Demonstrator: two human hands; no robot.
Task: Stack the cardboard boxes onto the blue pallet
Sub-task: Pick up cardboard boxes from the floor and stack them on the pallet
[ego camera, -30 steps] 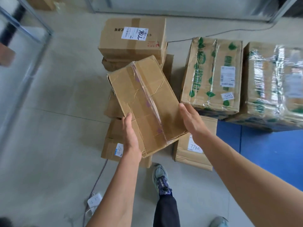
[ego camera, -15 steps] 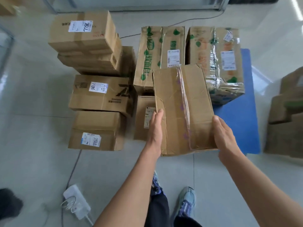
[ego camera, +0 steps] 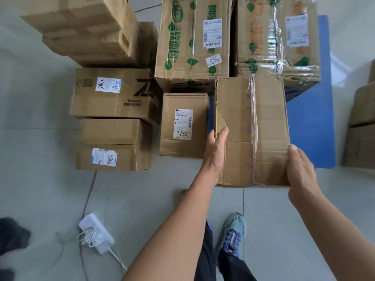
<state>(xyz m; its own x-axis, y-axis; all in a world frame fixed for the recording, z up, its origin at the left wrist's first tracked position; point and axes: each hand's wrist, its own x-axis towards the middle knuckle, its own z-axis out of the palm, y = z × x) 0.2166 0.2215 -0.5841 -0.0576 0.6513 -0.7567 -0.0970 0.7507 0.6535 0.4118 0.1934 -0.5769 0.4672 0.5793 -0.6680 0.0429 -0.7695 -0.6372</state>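
View from my head, looking down: I hold a plain brown taped box (ego camera: pixel 263 128) between both hands, over the near end of the blue pallet (ego camera: pixel 312 122). My left hand (ego camera: pixel 216 153) lies flat against the box's left edge, fingers straight and pressing inward, not curled. My right hand (ego camera: pixel 300 169) grasps the near right corner, thumb on top, the other fingers hidden round the side. The box's far edge sits just beside two bigger boxes already on the pallet: a green-printed box (ego camera: pixel 192 37) and a plastic-wrapped box (ego camera: pixel 278 37). Its near edge reaches out over the grey floor toward my shoe (ego camera: pixel 233 230); I cannot tell whether its underside rests on anything. To its left, with a sliver of blue showing between them, stands a small labelled box (ego camera: pixel 182 124). Further left a pile of boxes (ego camera: pixel 113 94) sits on the floor, with a white power strip (ego camera: pixel 95 234) nearer me. The step in hand, as I judge it, is setting this box down. To do it well I should squeeze evenly so the flat left palm does not slip, lower the box level, slide it forward until it butts against the two big boxes and its whole base is on blue, square it with the small box, then let go with both hands together
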